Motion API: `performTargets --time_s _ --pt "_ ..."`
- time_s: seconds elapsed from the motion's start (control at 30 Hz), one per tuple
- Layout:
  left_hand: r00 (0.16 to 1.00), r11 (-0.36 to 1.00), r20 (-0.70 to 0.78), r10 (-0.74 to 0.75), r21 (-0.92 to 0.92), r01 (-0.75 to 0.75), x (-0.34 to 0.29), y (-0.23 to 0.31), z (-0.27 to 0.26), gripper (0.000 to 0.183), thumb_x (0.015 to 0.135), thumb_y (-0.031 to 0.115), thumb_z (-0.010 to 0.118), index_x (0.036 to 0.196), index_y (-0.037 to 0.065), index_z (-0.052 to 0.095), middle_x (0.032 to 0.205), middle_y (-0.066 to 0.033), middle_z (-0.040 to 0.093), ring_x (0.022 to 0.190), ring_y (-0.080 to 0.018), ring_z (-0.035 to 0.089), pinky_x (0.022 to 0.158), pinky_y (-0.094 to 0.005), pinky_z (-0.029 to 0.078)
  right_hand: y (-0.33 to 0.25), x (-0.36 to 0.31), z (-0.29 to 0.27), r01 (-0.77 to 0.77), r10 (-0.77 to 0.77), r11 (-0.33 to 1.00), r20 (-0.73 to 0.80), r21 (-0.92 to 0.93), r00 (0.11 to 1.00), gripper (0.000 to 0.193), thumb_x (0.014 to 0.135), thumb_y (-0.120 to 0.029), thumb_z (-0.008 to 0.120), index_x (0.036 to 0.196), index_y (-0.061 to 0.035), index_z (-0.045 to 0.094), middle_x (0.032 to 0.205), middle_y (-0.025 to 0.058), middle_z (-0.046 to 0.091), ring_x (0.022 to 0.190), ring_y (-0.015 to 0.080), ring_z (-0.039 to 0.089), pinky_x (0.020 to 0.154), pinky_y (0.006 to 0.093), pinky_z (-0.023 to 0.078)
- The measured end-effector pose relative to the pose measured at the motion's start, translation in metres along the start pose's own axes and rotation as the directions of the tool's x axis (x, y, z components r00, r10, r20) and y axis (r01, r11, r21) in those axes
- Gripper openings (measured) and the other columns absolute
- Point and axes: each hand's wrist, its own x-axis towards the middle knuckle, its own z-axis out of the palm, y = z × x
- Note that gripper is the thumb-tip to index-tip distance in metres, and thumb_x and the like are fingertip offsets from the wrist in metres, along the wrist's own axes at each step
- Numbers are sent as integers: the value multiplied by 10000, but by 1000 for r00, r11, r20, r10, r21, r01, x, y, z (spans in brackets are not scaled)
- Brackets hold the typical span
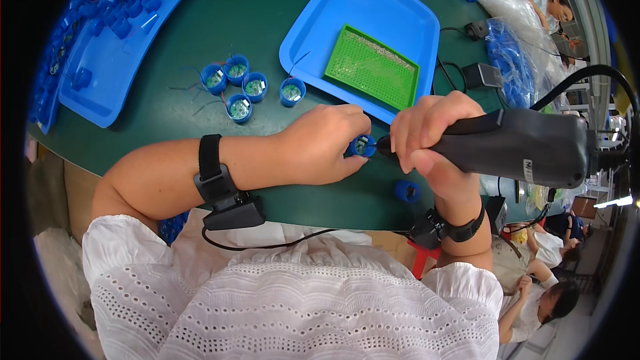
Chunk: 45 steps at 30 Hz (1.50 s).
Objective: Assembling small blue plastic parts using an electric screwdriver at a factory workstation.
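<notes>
Near the table's front edge, my left hand (pixel 328 143) grips a small blue plastic cup (pixel 361 149) with a green circuit board inside. My right hand (pixel 433 135) is wrapped round a black electric screwdriver (pixel 513 147), held level. Its tip points left into the mouth of the cup; whether it touches a screw is too small to tell. Left of the hands stand several similar blue cups (pixel 255 87) with boards and thin wires. By my right wrist lies another blue cup (pixel 407 191), dark inside.
Beyond my hands a blue tray (pixel 310 23) holds a green perforated tray (pixel 373 70) with many tiny screws along its far side. At the far left a blue bin (pixel 100 103) is heaped with blue cups. Black cables, plastic bags (pixel 510 47) and other people are on the right.
</notes>
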Motion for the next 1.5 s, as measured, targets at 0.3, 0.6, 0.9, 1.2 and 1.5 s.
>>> performTargets --time_s 0.3,0.6,0.9,1.2,1.5 --pt "999 1000 45 26 1 -26 3 -5 -2 309 661 135 677 924 -2 593 819 -136 561 732 -297 567 609 -366 457 0 3 -8 20 -19 1000 -152 7 988 257 698 2 617 913 40 482 615 56 533 521 107 516 516 248 438" --pt "995 990 82 62 119 -71 4 4 -13 399 648 222 729 969 25 596 828 -110 528 678 -282 568 564 -363 458 -31 21 -50 276 -311 949 -303 -152 901 281 707 -18 566 968 14 466 666 75 517 523 160 517 533 302 448" --pt "998 990 27 54 132 -57 4 -3 -9 278 650 176 728 836 28 583 769 -91 521 624 -262 555 516 -342 446 4 24 -62 185 -235 967 -325 -177 916 232 729 37 546 944 28 461 666 90 523 524 147 510 497 256 445" --pt "999 993 18 47 106 -48 4 -3 -8 249 645 138 705 840 37 588 766 -88 518 627 -259 557 517 -345 449 9 24 -65 176 -236 963 -321 -204 917 219 734 31 540 939 30 462 654 90 523 524 143 511 495 251 441" --pt "999 994 29 41 103 -43 3 -3 -9 253 652 148 692 853 38 585 783 -92 518 641 -266 560 533 -350 454 10 24 -63 165 -222 967 -324 -195 920 222 734 31 545 941 27 464 666 85 523 526 140 512 499 249 443"
